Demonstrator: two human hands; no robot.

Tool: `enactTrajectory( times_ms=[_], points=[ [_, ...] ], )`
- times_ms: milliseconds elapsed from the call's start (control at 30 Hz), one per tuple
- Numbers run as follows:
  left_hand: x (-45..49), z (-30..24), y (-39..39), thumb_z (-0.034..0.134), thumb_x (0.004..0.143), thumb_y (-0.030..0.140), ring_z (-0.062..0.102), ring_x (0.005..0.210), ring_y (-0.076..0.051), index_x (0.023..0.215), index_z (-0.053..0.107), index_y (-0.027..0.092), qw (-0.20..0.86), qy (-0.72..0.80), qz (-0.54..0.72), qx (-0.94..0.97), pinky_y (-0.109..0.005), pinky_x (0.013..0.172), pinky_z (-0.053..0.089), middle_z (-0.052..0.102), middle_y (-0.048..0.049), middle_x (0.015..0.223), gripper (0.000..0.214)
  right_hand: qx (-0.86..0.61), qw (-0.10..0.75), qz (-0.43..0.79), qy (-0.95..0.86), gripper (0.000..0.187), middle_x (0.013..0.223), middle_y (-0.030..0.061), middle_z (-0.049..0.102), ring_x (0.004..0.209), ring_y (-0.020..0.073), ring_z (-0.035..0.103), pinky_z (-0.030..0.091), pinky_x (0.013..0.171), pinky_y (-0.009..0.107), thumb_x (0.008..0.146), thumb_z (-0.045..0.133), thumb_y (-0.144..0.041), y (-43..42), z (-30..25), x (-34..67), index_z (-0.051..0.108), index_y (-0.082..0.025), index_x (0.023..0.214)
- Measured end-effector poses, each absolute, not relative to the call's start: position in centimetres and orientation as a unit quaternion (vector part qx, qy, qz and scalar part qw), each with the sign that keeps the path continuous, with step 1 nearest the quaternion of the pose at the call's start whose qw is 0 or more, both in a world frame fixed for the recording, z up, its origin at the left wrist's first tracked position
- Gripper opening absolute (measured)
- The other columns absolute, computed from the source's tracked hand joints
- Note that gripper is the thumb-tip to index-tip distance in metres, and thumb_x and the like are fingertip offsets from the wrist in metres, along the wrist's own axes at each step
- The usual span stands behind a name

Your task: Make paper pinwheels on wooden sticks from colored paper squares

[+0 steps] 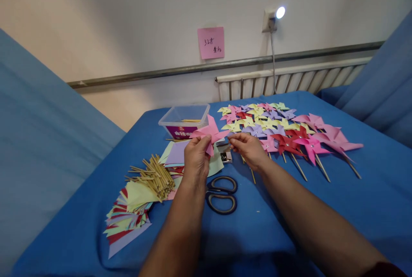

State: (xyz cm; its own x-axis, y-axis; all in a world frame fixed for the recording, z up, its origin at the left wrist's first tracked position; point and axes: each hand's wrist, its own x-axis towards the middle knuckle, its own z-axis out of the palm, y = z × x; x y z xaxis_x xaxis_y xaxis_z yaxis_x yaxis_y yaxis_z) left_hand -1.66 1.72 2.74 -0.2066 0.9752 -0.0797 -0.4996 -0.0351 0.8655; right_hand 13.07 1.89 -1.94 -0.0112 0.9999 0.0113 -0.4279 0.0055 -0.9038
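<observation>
My left hand (197,154) pinches a folded pink paper pinwheel (210,131) near its centre, with the blades spread above the thumb. Just right of it, my right hand (246,148) has its thumb and fingertips pressed together; whatever they hold is too small to make out. Below the hands lie scissors (222,191) with dark handles, their blades hidden behind my left wrist. A small box of dark fasteners (226,156) sits between the hands. Sheets of coloured paper (177,152) are stacked behind my left hand.
Many finished pinwheels (270,124) on sticks cover the right rear of the blue-covered table (264,234). At left are a bundle of wooden sticks (157,178) and fanned paper pieces (127,221). A clear plastic box (183,116) stands behind; a radiator (289,81) lines the wall.
</observation>
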Motion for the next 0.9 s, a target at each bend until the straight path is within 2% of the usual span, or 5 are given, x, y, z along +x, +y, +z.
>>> enactTrajectory(
  times_ms=[300,533,667,900],
  points=[
    [-1.4,1.8,2.2,0.083,0.052,0.027,0.052,0.047,-0.008,0.065,0.061,0.015,0.517,0.449,0.655,0.320,-0.021,0.051,0.041,0.058,0.0038,0.055,0.028,-0.312,0.618,0.654,-0.305,0.030,0.067,-0.0042,0.059,0.057,0.0063,0.051,0.044,0.058,0.021,0.065,0.084,-0.037,0.7,-1.0,14.2,0.067,-0.018,0.079],
    [-1.4,1.4,2.0,0.076,0.060,0.029,0.046,0.049,-0.009,0.061,0.064,0.015,0.354,0.529,0.641,0.430,-0.020,0.048,0.035,0.056,0.0038,0.054,0.018,-0.328,0.645,0.623,-0.297,0.029,0.085,0.0021,0.070,0.078,0.0119,0.065,0.051,0.066,0.022,0.065,0.085,-0.038,0.8,-0.6,14.8,0.068,-0.019,0.080],
    [-1.1,1.6,1.6,0.071,0.065,0.030,0.047,0.053,-0.010,0.064,0.066,0.015,0.282,0.550,0.610,0.496,-0.020,0.052,0.036,0.058,0.0029,0.057,0.016,-0.324,0.656,0.619,-0.284,0.030,0.078,0.0002,0.069,0.070,0.0107,0.064,0.050,0.059,0.020,0.061,0.087,-0.034,0.8,-0.4,14.9,0.068,-0.019,0.078],
    [-0.7,0.6,1.6,0.069,0.065,0.032,0.043,0.051,-0.009,0.062,0.062,0.015,0.278,0.558,0.610,0.490,-0.021,0.051,0.034,0.053,0.0044,0.055,0.019,-0.319,0.669,0.597,-0.306,0.029,0.064,-0.0021,0.064,0.058,0.0077,0.057,0.041,0.050,0.018,0.059,0.088,-0.033,0.7,0.1,15.0,0.067,-0.019,0.073]
  ],
)
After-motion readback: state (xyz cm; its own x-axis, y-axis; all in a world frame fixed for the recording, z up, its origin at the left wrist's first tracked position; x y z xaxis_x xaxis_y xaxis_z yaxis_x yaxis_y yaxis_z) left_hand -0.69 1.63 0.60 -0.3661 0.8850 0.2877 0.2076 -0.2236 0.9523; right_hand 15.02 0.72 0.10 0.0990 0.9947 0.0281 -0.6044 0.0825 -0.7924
